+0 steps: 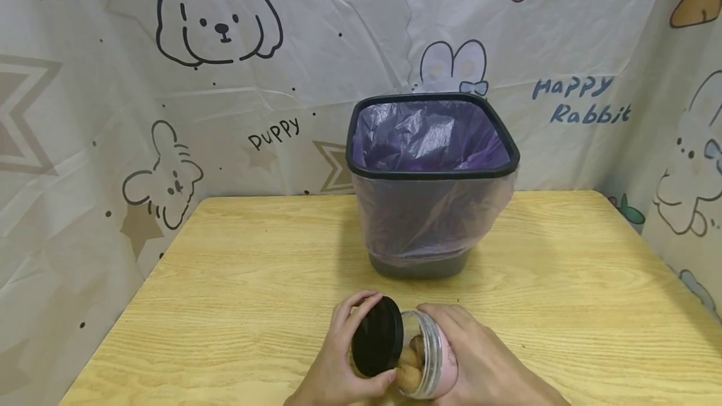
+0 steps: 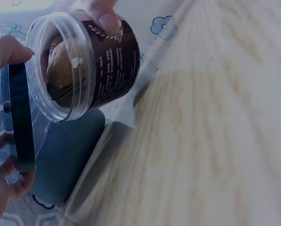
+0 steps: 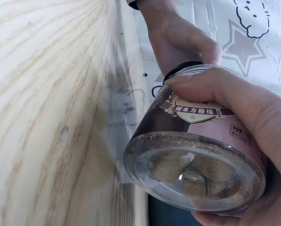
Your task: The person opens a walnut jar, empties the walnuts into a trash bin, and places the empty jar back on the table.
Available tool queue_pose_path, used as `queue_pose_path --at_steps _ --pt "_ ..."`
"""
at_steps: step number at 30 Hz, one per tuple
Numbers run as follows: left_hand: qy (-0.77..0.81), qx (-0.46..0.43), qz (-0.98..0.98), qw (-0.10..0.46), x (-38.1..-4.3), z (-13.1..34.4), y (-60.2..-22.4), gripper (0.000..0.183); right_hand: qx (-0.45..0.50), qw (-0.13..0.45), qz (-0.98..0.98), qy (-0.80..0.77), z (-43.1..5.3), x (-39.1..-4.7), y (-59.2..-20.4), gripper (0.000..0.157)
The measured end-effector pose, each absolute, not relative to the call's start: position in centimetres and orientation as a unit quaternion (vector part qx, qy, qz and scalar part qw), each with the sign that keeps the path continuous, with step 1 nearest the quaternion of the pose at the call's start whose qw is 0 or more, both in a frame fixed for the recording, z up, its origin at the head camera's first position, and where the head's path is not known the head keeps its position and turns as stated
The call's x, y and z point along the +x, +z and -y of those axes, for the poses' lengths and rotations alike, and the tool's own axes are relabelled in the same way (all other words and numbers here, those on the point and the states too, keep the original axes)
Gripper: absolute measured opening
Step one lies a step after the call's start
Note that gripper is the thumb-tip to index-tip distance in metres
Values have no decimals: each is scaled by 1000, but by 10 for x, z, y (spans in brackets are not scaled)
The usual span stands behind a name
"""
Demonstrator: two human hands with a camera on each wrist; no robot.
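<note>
My right hand (image 1: 470, 346) grips a clear plastic jar (image 1: 431, 356) with a pink and dark brown label, tilted so its mouth faces left. Inside lie brown rounded pieces (image 2: 67, 66) that look like walnuts or biscuits; their exact kind is unclear. My left hand (image 1: 344, 356) holds a round black lid (image 1: 376, 337) by its edge, fingers at the top and thumb at the bottom. The lid stands on edge just left of the jar's open mouth, off its rim. In the right wrist view the jar's clear base (image 3: 194, 174) faces the camera.
Behind the hands, a grey bin (image 1: 420, 262) with a black rim and a purple liner bag (image 1: 434, 133) stands on the light wooden table (image 1: 242, 281). A cartoon-printed cloth (image 1: 333, 24) hangs at the back and along both sides.
</note>
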State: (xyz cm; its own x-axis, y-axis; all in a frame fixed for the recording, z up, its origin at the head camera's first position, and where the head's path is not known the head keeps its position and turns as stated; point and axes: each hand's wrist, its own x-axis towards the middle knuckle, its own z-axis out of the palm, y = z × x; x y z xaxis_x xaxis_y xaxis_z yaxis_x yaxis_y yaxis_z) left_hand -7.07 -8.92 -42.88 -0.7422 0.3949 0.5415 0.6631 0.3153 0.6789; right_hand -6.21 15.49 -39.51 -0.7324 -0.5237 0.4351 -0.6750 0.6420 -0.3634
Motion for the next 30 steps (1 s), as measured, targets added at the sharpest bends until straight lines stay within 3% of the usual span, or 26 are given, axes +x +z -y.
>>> queue_pose_path --at_steps 15,30 --pt "-450 -282 839 115 -80 111 -426 93 334 147 892 267 -157 -63 -395 105" --pt "-379 -300 875 10 -82 116 -432 93 334 143 891 270 -157 -64 -395 104"
